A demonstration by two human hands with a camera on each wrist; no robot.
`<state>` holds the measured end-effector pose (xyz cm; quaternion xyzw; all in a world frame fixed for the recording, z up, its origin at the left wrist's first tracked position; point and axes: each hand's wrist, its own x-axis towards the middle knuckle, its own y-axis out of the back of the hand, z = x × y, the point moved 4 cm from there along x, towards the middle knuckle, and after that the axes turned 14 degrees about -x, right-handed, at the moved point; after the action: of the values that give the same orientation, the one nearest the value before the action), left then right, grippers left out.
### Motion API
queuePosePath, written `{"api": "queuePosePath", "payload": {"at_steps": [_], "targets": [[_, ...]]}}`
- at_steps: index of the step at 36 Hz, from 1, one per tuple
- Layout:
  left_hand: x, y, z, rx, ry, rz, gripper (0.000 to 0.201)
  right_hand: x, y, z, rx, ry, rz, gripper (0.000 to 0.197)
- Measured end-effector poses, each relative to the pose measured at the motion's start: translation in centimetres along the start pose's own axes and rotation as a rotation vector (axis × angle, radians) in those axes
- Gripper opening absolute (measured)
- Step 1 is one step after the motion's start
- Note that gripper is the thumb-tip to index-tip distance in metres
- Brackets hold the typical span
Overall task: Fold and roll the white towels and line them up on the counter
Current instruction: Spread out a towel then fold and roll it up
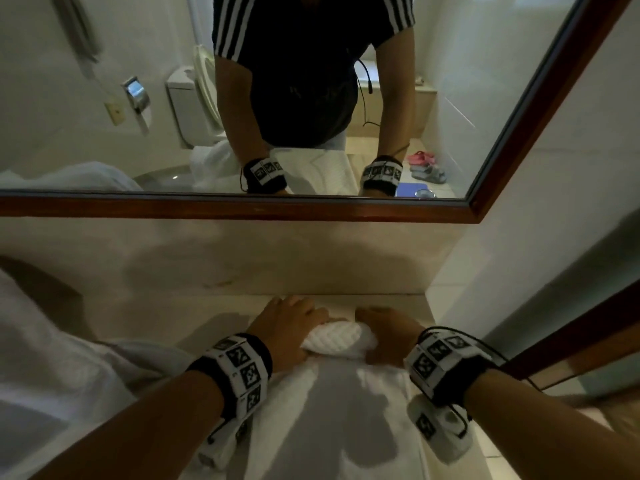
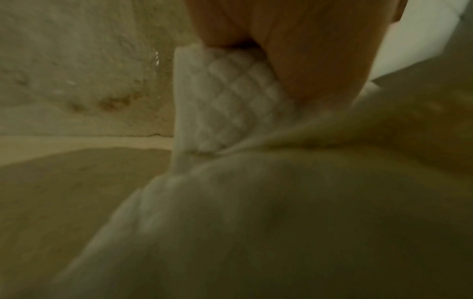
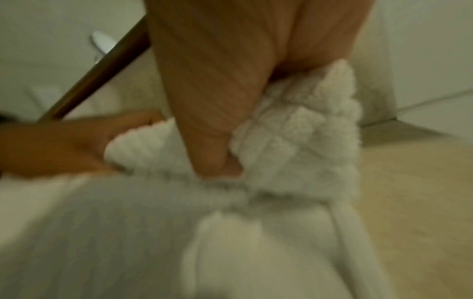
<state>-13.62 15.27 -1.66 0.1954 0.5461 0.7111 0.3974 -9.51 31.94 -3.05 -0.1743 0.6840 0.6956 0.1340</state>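
A white waffle-weave towel [image 1: 329,410] lies folded lengthwise on the beige counter [image 1: 166,327], its far end rolled into a short roll [image 1: 334,337]. My left hand [image 1: 294,323] grips the roll's left end, fingers over the top and thumb tucked beneath. My right hand [image 1: 388,332] grips the roll's right end the same way. In the left wrist view the roll [image 2: 225,105] sits under my left hand [image 2: 294,60]. In the right wrist view my right hand [image 3: 230,101] curls round the roll [image 3: 307,141], with my left hand [image 3: 64,145] beyond.
A heap of loose white towels [image 1: 52,368] lies at the left of the counter. The backsplash [image 1: 277,258] and wood-framed mirror [image 1: 242,207] stand just behind the roll. A tiled side wall [image 1: 502,271] closes the right, with a door edge [image 1: 571,341] beside it.
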Motion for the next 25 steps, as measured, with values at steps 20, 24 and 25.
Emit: {"api": "queuePosePath", "payload": {"at_steps": [20, 24, 25], "targets": [[0.5, 2.5, 2.0, -0.063, 0.078, -0.061, 0.048, -4.5, 1.2, 2.8, 0.181, -0.092, -0.034, 0.068], [0.8, 1.2, 4.1, 0.054, 0.001, 0.064, 0.049, -4.7, 1.4, 3.8, -0.239, -0.117, -0.151, 0.071], [0.8, 0.8, 4.4, 0.060, 0.007, 0.064, 0.049, -4.7, 1.4, 3.8, -0.278, -0.127, -0.141, 0.069]]}}
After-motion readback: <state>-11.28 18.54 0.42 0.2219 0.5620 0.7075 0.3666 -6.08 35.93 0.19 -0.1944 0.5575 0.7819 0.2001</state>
